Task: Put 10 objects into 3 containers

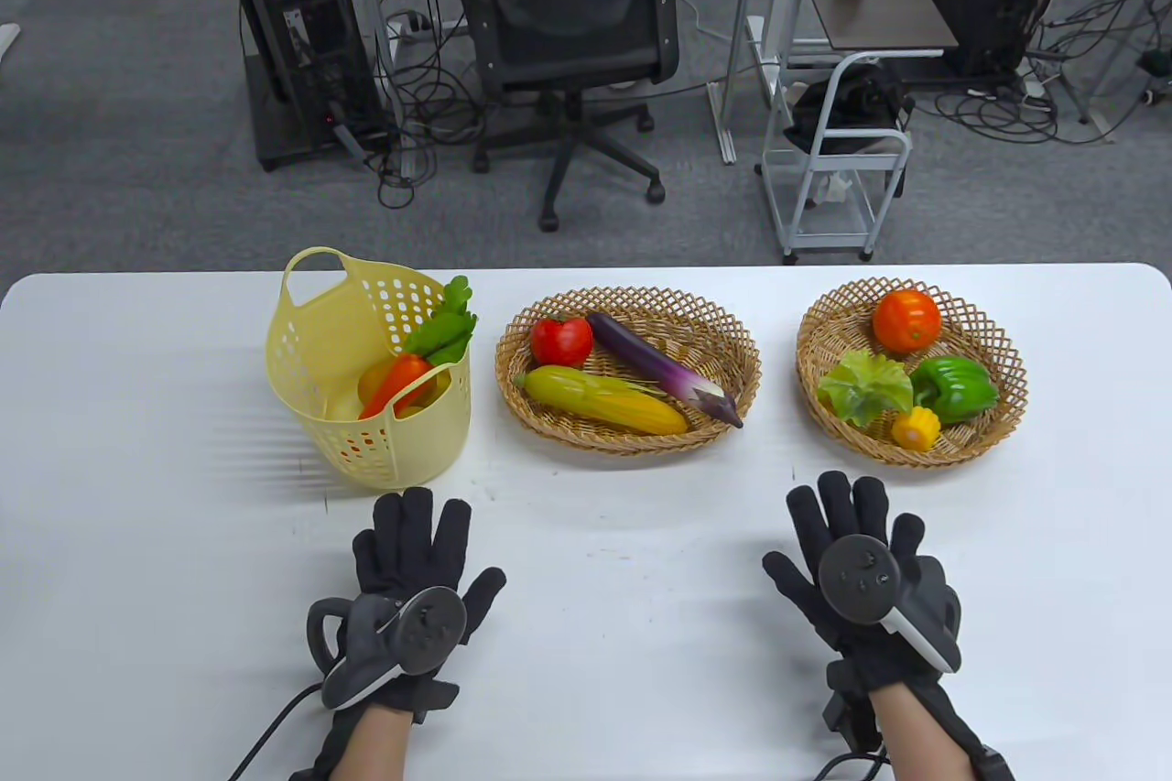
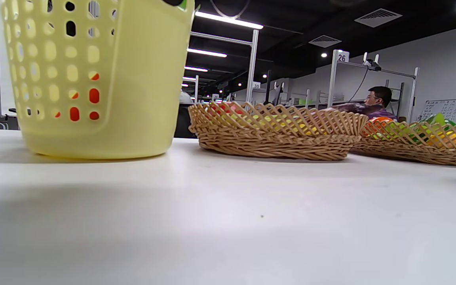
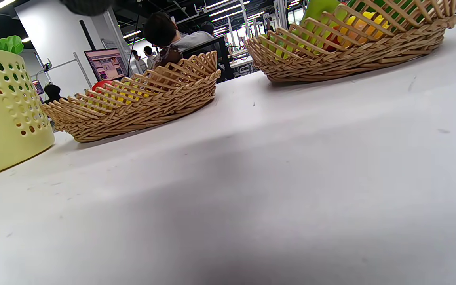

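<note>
A yellow plastic basket (image 1: 302, 341) at the left holds a carrot (image 1: 396, 382) with green leaves and other items. The middle wicker basket (image 1: 723, 332) holds a tomato (image 1: 561, 341), an eggplant (image 1: 659, 367) and a corn cob (image 1: 600, 398). The right wicker basket (image 1: 1003, 351) holds an orange tomato (image 1: 906, 320), lettuce (image 1: 863, 387), a green pepper (image 1: 954, 388) and a small yellow pepper (image 1: 916, 428). My left hand (image 1: 412, 557) lies flat and empty on the table below the yellow basket (image 2: 93, 79). My right hand (image 1: 851, 543) lies flat and empty below the right basket (image 3: 354, 51).
The white table (image 1: 623, 561) runs to the view's bottom edge. Beyond its far edge stand an office chair (image 1: 572, 21), a computer tower (image 1: 298, 30) and a small trolley (image 1: 842, 149) on the floor.
</note>
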Motion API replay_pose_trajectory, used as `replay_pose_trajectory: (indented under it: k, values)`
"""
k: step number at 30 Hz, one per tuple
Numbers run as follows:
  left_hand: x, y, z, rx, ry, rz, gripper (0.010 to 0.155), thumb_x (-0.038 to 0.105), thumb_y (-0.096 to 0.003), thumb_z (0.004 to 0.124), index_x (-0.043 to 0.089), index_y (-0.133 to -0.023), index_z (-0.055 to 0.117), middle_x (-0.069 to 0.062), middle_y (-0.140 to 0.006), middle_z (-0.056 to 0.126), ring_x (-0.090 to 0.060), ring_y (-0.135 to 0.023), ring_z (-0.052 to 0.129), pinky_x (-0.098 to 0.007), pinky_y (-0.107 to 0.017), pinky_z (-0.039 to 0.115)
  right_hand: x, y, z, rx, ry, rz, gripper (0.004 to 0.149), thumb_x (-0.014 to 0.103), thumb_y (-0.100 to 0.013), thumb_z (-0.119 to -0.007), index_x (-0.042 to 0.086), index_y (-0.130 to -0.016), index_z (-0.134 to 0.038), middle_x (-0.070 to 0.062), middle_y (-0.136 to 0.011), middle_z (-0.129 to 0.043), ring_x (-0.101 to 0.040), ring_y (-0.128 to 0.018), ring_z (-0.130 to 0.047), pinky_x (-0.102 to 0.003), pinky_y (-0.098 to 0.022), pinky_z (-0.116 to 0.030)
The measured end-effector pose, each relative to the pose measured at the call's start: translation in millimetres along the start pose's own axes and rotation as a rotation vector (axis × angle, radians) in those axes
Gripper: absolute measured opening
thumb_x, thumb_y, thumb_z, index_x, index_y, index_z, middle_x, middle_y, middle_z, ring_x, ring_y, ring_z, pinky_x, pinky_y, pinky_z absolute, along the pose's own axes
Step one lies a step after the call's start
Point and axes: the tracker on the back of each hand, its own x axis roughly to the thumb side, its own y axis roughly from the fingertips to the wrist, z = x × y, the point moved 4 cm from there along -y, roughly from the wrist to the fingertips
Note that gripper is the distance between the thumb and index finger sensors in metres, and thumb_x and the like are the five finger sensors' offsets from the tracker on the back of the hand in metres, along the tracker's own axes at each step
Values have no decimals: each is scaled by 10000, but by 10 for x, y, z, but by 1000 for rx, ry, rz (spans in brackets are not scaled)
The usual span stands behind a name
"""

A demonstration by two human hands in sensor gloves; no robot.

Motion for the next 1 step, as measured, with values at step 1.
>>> replay_pose_trajectory:
  k: [1]
  values:
    - [-3,-1,4,1,-1,0,755,619,-634,509,155,-1206,342,-278,-1219,247,-587,-1101,233,-739,-713,389,1,0,-2,3,-2,1,718,606,-590,-524,314,-1165,-209,16,-1224,40,-298,-1063,152,-610,-708,83]
